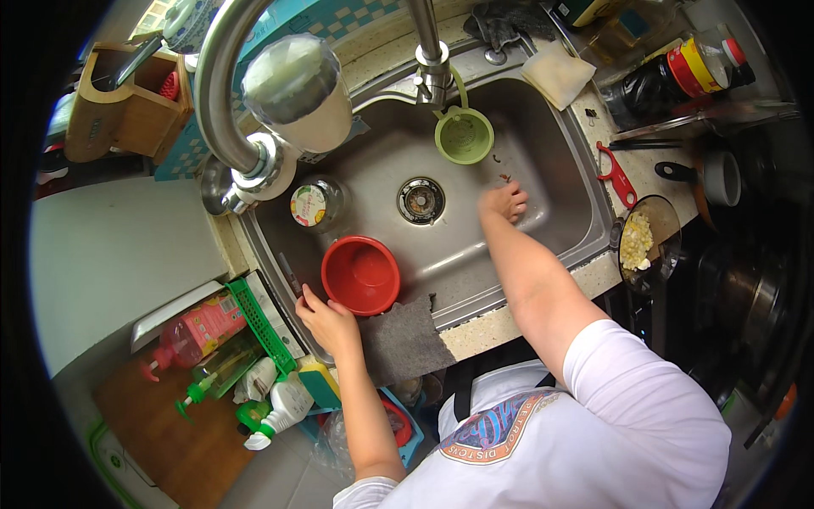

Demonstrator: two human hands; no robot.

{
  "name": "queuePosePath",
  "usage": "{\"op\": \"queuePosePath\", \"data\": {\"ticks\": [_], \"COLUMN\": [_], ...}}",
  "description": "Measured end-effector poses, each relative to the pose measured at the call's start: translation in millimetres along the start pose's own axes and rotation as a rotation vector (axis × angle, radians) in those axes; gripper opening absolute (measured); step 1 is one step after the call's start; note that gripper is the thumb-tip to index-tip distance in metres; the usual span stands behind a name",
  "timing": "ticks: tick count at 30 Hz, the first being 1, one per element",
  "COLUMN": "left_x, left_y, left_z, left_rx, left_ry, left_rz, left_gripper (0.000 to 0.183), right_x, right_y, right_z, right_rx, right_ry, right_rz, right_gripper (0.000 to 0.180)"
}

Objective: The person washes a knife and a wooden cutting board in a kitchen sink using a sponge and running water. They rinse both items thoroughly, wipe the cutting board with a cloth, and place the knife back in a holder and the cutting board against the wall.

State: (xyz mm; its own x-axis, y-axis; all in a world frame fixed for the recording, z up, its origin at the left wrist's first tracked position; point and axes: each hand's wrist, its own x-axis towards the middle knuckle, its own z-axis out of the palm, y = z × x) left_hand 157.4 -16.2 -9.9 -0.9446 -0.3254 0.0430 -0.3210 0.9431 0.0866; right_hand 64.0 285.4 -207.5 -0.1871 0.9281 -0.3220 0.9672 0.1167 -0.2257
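In the stainless steel sink [372, 156] my right hand [505, 202] is low over the floor with fingers curled. Small brown scraps [504, 177] lie just beyond its fingertips. Whether it pinches any is hidden. My left hand [329, 324] rests by the sink's front left rim, fingers apart, beside a red plastic bowl [360, 275]. I cannot tell if its thumb touches the bowl. A thin dark-handled tool, perhaps a knife [290, 275], lies on the rim by its fingertips. A green strainer basket [464, 135] hangs below the faucet [433, 76].
A lidded glass jar [318, 205] stands in the sink, left of the drain [421, 200]. A grey cloth [407, 337] drapes over the front edge. At right are a red peeler [615, 175] and a glass bowl of chopped food [636, 242]. A curved faucet [219, 83] rises left.
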Motion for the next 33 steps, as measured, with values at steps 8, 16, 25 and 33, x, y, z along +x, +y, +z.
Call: {"op": "queuePosePath", "data": {"ticks": [8,16,25,33], "left_x": [-8,-9,1,-4], "left_y": [-16,17,29,18], "left_z": [-12,-32,-40,-51], "left_rx": [-0.25,-0.461,-0.623,-0.642], "left_ry": [-0.021,-0.123,-0.156,-0.134], "left_rz": [-0.017,-0.089,-0.104,-0.107], "left_gripper": [0.045,0.04,0.039,0.04], "right_x": [-40,49,-63,-32], "right_y": [-28,-23,-14,-5], "right_z": [20,6,9,38], "right_rx": [0.122,0.164,-0.059,0.204], "right_ry": [-0.133,-0.088,-0.152,-0.038], "right_rz": [-0.379,-0.675,-0.753,-0.394], "right_gripper": [0.037,0.041,0.056,0.052]}}
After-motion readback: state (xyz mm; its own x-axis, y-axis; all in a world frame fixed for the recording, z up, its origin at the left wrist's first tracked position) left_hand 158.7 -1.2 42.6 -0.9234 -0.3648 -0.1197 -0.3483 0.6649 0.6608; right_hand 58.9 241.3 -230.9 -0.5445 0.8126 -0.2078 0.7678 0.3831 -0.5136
